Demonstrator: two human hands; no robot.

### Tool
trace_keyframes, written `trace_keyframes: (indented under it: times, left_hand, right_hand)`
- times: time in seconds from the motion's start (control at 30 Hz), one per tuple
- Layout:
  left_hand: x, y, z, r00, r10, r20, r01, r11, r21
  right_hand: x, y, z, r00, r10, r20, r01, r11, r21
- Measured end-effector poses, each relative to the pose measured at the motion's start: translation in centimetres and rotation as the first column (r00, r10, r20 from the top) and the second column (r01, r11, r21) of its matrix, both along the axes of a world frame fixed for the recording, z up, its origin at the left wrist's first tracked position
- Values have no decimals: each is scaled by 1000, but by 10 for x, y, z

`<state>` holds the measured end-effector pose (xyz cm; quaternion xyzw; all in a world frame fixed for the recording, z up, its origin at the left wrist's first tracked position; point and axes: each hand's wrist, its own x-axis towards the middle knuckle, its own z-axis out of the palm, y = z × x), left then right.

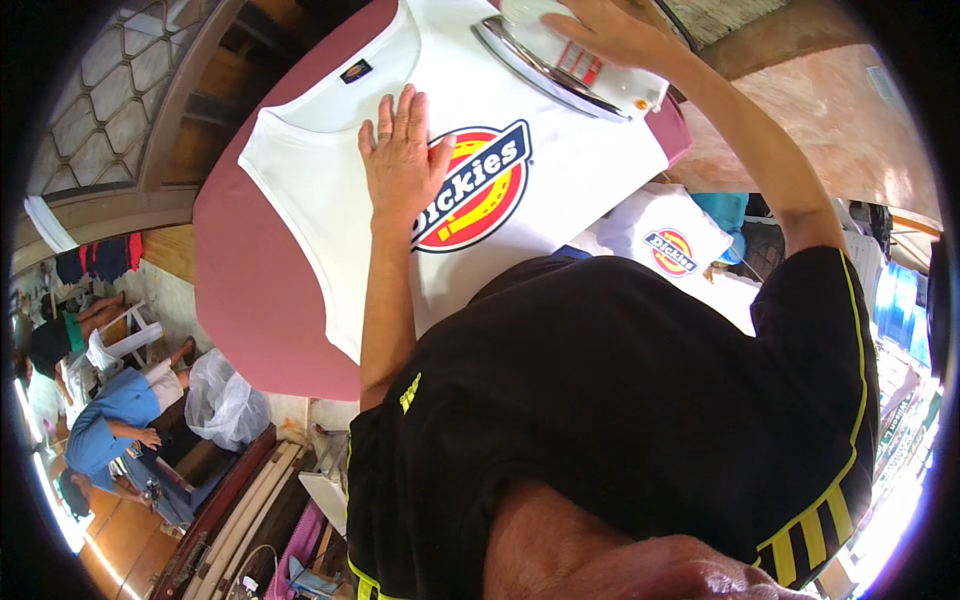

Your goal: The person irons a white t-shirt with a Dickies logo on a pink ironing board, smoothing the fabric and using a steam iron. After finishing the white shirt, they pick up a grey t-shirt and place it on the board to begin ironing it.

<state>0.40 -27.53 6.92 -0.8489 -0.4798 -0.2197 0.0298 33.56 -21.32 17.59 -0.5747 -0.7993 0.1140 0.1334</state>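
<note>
A white sleeveless shirt with a round red, yellow and navy print lies spread over a maroon padded ironing board. My left hand rests flat on the shirt, fingers stretched out, its thumb side at the edge of the print. At the far right of the shirt, my right hand is on a clothes iron with a shiny metal rim and a white body. The fingers reach over the iron's top; its handle is partly cut off by the picture's upper edge. The iron's soleplate is down against the cloth.
Another white garment with a similar print lies right of the board, close to my body. Beside it is a blue-green item. A clear plastic bag and two people are at the left. A metal grille stands far left.
</note>
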Motion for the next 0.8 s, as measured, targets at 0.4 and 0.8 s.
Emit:
trace_keyframes:
  times: [0.4,0.8]
  left_hand:
    - [20,-9,8,997,77,-10,-77,997,15]
    - [73,-160,1,929,341,142,-322,936,-139]
  right_hand:
    - [142,-44,28,892,-382,-241,295,897,-330]
    - [190,95,-21,707,-426,-564,182,881,-438]
